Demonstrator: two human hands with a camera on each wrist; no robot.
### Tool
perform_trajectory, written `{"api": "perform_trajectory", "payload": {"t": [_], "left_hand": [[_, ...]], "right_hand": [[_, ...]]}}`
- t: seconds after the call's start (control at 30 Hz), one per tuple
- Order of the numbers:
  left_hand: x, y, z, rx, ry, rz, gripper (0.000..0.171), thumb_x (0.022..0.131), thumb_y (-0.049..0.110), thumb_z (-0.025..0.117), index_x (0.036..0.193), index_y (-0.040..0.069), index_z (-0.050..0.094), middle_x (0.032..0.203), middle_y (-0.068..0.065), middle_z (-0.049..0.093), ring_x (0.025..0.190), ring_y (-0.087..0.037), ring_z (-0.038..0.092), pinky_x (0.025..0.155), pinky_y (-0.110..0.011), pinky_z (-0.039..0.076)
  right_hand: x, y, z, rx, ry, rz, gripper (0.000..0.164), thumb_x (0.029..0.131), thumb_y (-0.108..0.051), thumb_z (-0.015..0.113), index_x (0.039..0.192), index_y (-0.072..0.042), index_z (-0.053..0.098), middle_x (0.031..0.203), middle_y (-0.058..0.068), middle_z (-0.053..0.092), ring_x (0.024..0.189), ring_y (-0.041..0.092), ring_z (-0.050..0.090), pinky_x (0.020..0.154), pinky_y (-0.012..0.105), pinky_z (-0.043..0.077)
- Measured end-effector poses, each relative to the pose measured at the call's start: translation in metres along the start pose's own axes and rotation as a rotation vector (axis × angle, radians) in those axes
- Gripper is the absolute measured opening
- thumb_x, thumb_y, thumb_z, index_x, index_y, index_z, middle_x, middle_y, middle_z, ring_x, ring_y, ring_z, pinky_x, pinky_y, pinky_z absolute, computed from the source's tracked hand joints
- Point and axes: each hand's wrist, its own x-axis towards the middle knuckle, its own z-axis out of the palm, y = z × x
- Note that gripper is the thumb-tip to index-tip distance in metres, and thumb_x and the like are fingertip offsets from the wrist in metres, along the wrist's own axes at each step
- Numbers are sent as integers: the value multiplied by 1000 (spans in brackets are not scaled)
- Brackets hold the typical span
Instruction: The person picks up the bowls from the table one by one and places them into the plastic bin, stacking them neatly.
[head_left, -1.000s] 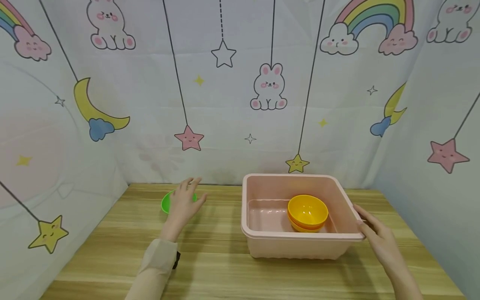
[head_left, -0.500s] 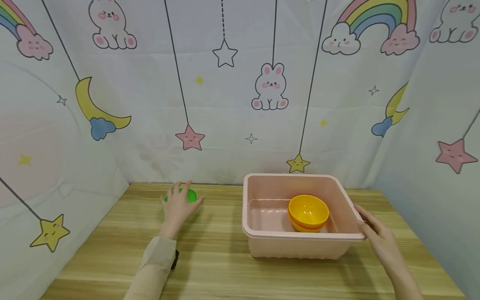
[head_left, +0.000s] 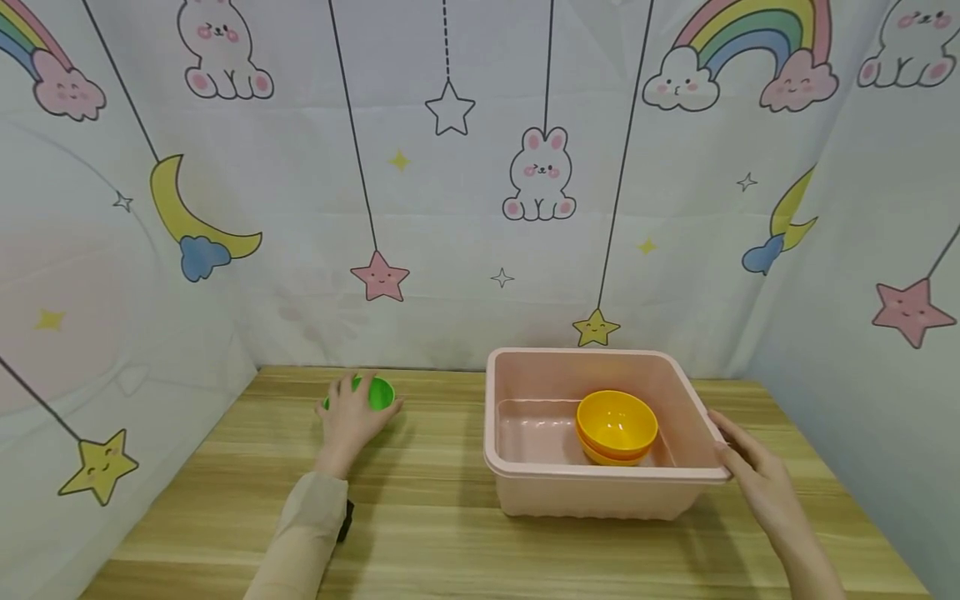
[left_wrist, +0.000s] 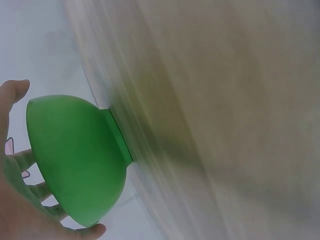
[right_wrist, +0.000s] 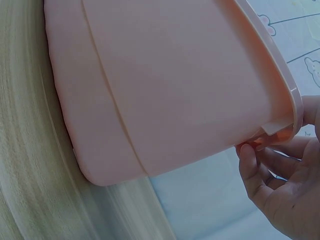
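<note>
My left hand (head_left: 354,418) is spread over a green bowl (head_left: 382,393) at the back left of the wooden table. In the left wrist view the green bowl (left_wrist: 80,155) stands upright on its foot. The fingers reach across its rim, one fingertip lies right at the lower side, and the thumb (left_wrist: 19,89) stands a little apart from the rim. At the right, my right hand (head_left: 759,467) grips the rim of a pink plastic tub (head_left: 600,492). Its fingers curl round the tub's rim corner in the right wrist view.
Inside the tub, a stack of yellow-orange bowls (head_left: 617,425) sits toward the right. A white cloth (head_left: 450,200) printed with rabbits, stars and rainbows hangs behind and at both sides of the table (head_left: 420,517).
My left hand has moved left and lowered over the green bowl, its fingers now around the rim. The right hand and the tub have stayed in place.
</note>
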Motion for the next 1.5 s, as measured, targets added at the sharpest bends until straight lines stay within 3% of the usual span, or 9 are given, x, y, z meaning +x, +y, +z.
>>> {"api": "perform_trajectory", "payload": {"t": [0.3, 1.07, 1.5], "left_hand": [[0, -4, 0, 10, -52, -18, 76, 76, 58, 59, 138, 21, 35, 141, -24, 28, 129, -48, 23, 91, -75, 23], [9, -11, 7, 4, -72, -32, 78, 76, 61, 58, 137, 16, 38, 139, -29, 28, 128, -50, 23, 86, -75, 26], [11, -4, 0, 36, -117, -41, 82, 73, 65, 57, 137, 16, 38, 137, -27, 32, 122, -50, 29, 87, -75, 26]], "right_hand": [[-1, 1, 1, 2, 1, -4, 48, 96, -33, 41, 141, -16, 34, 127, -25, 42, 103, -24, 38, 76, 3, 38], [-1, 2, 2, -4, 5, -5, 48, 97, -33, 41, 141, -17, 34, 128, -26, 40, 103, -25, 37, 76, 2, 37], [0, 2, 1, 4, -6, -9, 48, 97, -32, 41, 142, -17, 33, 131, -24, 40, 105, -25, 36, 77, 2, 37]]}}
